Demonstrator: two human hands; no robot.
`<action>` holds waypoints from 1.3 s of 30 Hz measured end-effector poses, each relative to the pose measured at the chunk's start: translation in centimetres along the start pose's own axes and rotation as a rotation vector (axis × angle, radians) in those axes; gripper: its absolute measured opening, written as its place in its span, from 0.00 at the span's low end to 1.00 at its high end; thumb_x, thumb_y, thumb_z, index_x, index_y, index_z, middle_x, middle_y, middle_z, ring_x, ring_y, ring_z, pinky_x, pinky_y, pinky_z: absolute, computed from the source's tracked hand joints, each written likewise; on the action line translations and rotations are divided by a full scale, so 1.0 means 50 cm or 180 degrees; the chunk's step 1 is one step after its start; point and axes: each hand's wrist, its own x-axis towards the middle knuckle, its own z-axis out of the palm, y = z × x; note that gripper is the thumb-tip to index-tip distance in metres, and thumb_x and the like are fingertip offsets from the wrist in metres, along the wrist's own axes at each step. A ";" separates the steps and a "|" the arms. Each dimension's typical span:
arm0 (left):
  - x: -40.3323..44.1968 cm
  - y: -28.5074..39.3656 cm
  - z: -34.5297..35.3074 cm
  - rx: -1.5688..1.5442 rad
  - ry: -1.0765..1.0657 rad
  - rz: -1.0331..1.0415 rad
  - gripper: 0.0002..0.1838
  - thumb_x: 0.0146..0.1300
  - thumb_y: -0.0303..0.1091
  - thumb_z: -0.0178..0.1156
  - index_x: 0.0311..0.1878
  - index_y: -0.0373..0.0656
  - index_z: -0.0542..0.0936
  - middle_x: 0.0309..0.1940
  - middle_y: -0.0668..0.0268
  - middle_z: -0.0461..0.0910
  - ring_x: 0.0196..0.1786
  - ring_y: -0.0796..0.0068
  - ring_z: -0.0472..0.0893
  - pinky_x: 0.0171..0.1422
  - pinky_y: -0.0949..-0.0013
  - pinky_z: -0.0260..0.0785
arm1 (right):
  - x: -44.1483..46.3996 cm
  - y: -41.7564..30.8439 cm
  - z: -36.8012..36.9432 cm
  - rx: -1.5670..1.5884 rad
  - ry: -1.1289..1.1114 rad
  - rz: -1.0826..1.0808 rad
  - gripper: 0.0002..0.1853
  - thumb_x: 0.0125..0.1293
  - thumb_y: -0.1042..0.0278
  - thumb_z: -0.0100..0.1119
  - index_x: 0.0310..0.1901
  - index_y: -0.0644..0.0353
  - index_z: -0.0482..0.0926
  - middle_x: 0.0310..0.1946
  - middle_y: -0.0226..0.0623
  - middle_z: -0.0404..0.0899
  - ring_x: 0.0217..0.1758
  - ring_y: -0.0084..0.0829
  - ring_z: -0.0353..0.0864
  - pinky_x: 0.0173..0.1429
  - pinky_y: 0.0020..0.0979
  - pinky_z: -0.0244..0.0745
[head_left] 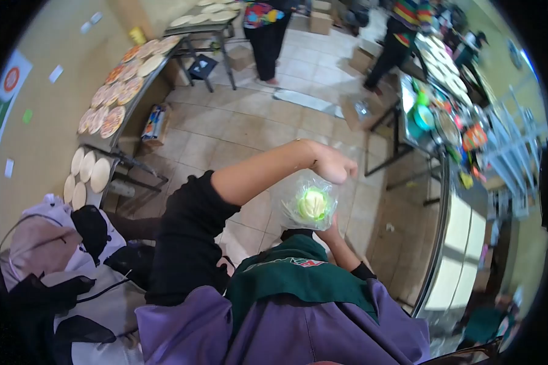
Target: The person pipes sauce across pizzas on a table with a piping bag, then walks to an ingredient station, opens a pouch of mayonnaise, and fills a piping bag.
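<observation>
In front of my green apron [310, 267] is a clear plastic bag [291, 207] with a pale green and whitish vegetable [313, 204] inside. It looks like cabbage or lettuce, but the kind is not certain. My right hand [330, 232] grips the bag's lower right side, its fingers partly hidden behind it. Above the bag, my left hand [335, 167] is bent at the wrist with the fingers curled together and pointing right. Whatever those fingers hold, if anything, is hidden.
Topped pizzas [112, 121] cover a table at left, with plain bases [91, 170] below. More bases [447, 67] lie at far right, beyond a table with bowls [423, 117]. Two people [266, 36] [402, 36] stand ahead. Close at my left is another person [73, 274].
</observation>
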 end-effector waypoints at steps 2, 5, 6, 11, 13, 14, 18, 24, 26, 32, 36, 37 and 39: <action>0.002 -0.072 -0.048 -0.0346 -0.0176 -0.0038 0.21 0.48 0.32 0.48 0.48 0.42 0.72 0.39 0.54 0.76 0.42 0.55 0.74 0.50 0.63 0.65 | 0.088 0.024 0.028 0.0105 -0.0281 -0.0462 0.16 0.45 0.75 0.63 0.39 0.62 0.77 0.37 0.42 0.79 0.39 0.37 0.79 0.43 0.33 0.72; -0.006 -0.173 -0.140 -0.0330 -0.0314 -0.0143 0.18 0.45 0.28 0.48 0.43 0.42 0.75 0.33 0.57 0.78 0.36 0.60 0.75 0.44 0.62 0.66 | 0.221 0.031 0.058 0.0250 -0.0761 -0.0433 0.15 0.44 0.74 0.64 0.37 0.62 0.78 0.35 0.41 0.79 0.38 0.37 0.79 0.42 0.33 0.72; -0.016 -0.209 -0.166 -0.0293 -0.0191 -0.0207 0.16 0.44 0.27 0.49 0.40 0.41 0.76 0.30 0.58 0.77 0.35 0.62 0.75 0.41 0.62 0.66 | 0.270 0.026 0.063 0.0259 -0.0930 -0.0308 0.15 0.44 0.73 0.64 0.38 0.61 0.78 0.33 0.40 0.80 0.37 0.37 0.79 0.43 0.33 0.72; -0.095 -0.319 -0.227 0.0417 0.1698 0.0207 0.11 0.44 0.26 0.53 0.33 0.41 0.78 0.26 0.60 0.78 0.33 0.62 0.76 0.37 0.65 0.67 | 0.458 0.082 0.126 0.0414 -0.1677 -0.0263 0.17 0.44 0.70 0.66 0.39 0.60 0.77 0.36 0.41 0.79 0.40 0.39 0.78 0.45 0.34 0.71; -0.118 -0.346 -0.270 0.0108 0.1204 -0.0171 0.10 0.43 0.25 0.54 0.32 0.40 0.78 0.26 0.59 0.78 0.32 0.61 0.76 0.36 0.64 0.67 | 0.527 0.094 0.163 0.0185 -0.1980 -0.0372 0.22 0.43 0.67 0.67 0.42 0.59 0.75 0.40 0.42 0.77 0.44 0.40 0.76 0.47 0.35 0.69; -0.143 -0.394 -0.310 -0.0188 0.0713 -0.0517 0.09 0.43 0.24 0.55 0.31 0.39 0.78 0.25 0.58 0.78 0.32 0.60 0.77 0.36 0.64 0.68 | 0.593 0.106 0.208 0.0179 -0.2113 -0.0448 0.22 0.43 0.67 0.67 0.42 0.59 0.75 0.40 0.42 0.77 0.44 0.40 0.76 0.47 0.35 0.69; -0.215 -0.537 -0.376 -0.0046 0.0951 -0.0595 0.06 0.41 0.24 0.55 0.27 0.37 0.77 0.24 0.57 0.77 0.30 0.60 0.77 0.35 0.64 0.68 | 0.718 0.111 0.327 0.0384 -0.2388 -0.0632 0.25 0.43 0.65 0.68 0.46 0.59 0.73 0.44 0.43 0.74 0.47 0.41 0.74 0.50 0.36 0.68; -0.387 -0.741 -0.534 0.0063 0.1886 -0.0656 0.05 0.41 0.22 0.53 0.23 0.38 0.77 0.22 0.57 0.77 0.28 0.60 0.76 0.33 0.63 0.67 | 0.919 0.108 0.553 0.0692 -0.2404 -0.0484 0.29 0.44 0.64 0.68 0.50 0.58 0.71 0.47 0.43 0.73 0.50 0.41 0.72 0.53 0.35 0.67; -0.436 -0.796 -0.581 -0.0055 0.1970 -0.0519 0.05 0.42 0.22 0.53 0.25 0.38 0.77 0.26 0.57 0.76 0.31 0.60 0.76 0.35 0.64 0.68 | 0.987 0.114 0.622 0.0710 -0.2192 -0.0441 0.30 0.44 0.64 0.68 0.52 0.58 0.70 0.48 0.43 0.72 0.52 0.40 0.71 0.55 0.35 0.66; -0.601 -0.876 -0.728 -0.0045 0.3629 0.0280 0.07 0.47 0.23 0.54 0.31 0.41 0.77 0.33 0.60 0.72 0.38 0.63 0.75 0.42 0.68 0.66 | 1.150 0.182 0.838 0.1275 -0.2400 0.0552 0.32 0.45 0.67 0.69 0.55 0.57 0.68 0.54 0.38 0.69 0.57 0.31 0.68 0.60 0.31 0.62; -0.721 -0.932 -0.759 -0.0654 0.3760 0.0681 0.08 0.49 0.25 0.56 0.35 0.41 0.78 0.32 0.62 0.72 0.38 0.67 0.74 0.42 0.69 0.65 | 1.322 0.140 0.908 0.0866 -0.1891 0.0405 0.30 0.45 0.71 0.69 0.53 0.60 0.70 0.50 0.35 0.72 0.53 0.29 0.70 0.58 0.31 0.64; -0.742 -0.966 -0.753 -0.1160 0.3533 0.0813 0.08 0.50 0.26 0.57 0.35 0.40 0.77 0.33 0.63 0.73 0.39 0.69 0.74 0.42 0.70 0.64 | 1.369 0.149 0.924 0.0772 -0.1775 0.0171 0.29 0.44 0.72 0.69 0.51 0.61 0.71 0.49 0.34 0.73 0.52 0.29 0.72 0.57 0.31 0.65; -0.770 -1.043 -0.737 -0.1702 0.3286 0.0939 0.08 0.50 0.27 0.57 0.36 0.40 0.77 0.33 0.63 0.73 0.40 0.70 0.73 0.43 0.71 0.64 | 1.461 0.153 0.960 0.0959 -0.1598 0.0313 0.28 0.44 0.73 0.69 0.50 0.63 0.71 0.46 0.35 0.74 0.49 0.29 0.73 0.56 0.31 0.66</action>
